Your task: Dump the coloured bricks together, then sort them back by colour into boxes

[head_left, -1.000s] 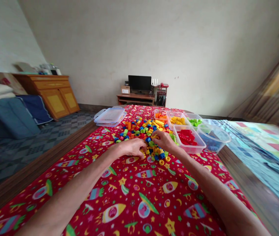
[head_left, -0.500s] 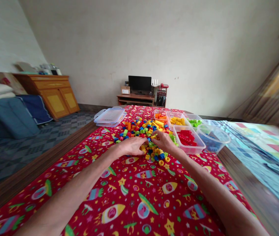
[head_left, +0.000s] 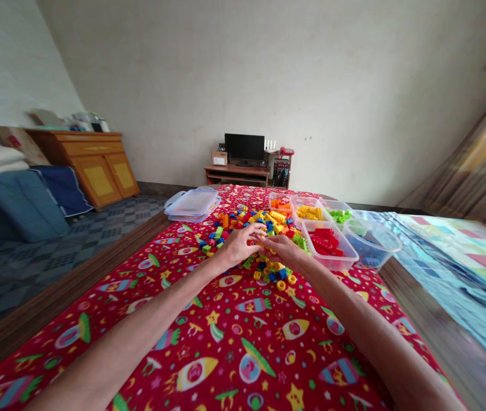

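Observation:
My left hand (head_left: pixel 239 244) and my right hand (head_left: pixel 283 248) meet just above a heap of small coloured toy bricks (head_left: pixel 251 228) on a table covered with a red rocket-print cloth (head_left: pixel 225 331). The fingertips of both hands pinch together around a small yellow piece (head_left: pixel 261 239). Which hand bears it I cannot tell. Loose yellow rings and blue bricks (head_left: pixel 279 277) lie just under my right wrist.
Clear tubs stand right of the heap: red bricks (head_left: pixel 327 242), blue bricks (head_left: pixel 371 242), yellow (head_left: pixel 309 210), green (head_left: pixel 339 212), orange (head_left: pixel 280 202). Clear lids (head_left: pixel 192 204) lie at the far left. Beyond are a TV stand, a wooden cabinet and a patterned mat on the right.
Both hands lifted off the heap and came together; the left hand rose and turned palm-in, and the fingertips now meet around a small yellow piece.

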The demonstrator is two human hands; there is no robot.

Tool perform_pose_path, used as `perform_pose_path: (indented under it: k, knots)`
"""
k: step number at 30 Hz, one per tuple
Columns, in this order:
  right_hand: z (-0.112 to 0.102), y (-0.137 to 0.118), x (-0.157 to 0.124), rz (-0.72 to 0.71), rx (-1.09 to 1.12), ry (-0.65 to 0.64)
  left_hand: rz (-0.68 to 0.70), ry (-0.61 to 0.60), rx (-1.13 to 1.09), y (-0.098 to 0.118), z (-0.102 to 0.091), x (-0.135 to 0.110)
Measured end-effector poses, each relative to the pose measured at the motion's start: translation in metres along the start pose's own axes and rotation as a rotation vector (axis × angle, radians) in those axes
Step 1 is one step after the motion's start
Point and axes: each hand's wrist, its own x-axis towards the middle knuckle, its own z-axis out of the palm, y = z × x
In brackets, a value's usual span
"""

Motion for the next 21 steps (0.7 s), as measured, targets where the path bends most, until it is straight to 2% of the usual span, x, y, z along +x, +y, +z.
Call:
perform_pose_path:
  k: [4, 7, 12, 16, 18, 21]
  knots:
    - [-0.001, -0.002, -0.001, 0.052, -0.060, 0.055, 0.032, -0.025, -0.012, 0.003, -0.003, -0.001]
    - [-0.002, -0.007, -0.003, 0.055, -0.086, 0.120, 0.073, 0.029, 0.102, 0.003, -0.012, 0.000]
    - [-0.008, -0.013, -0.003, 0.059, -0.052, 0.165, -0.020, 0.176, 0.392, -0.026, -0.026, -0.001]
    - [-0.020, -0.013, -0.003, 0.090, -0.013, 0.169, -0.005, 0.090, 0.642, -0.047, -0.025, -0.010]
    - [-0.031, -0.014, -0.002, 0.082, 0.016, 0.169, 0.035, 0.026, 0.741, -0.049, -0.022, -0.015]
    - [-0.056, -0.022, 0.006, 0.038, -0.032, 0.245, 0.066, 0.013, 0.851, -0.047, -0.018, -0.019]
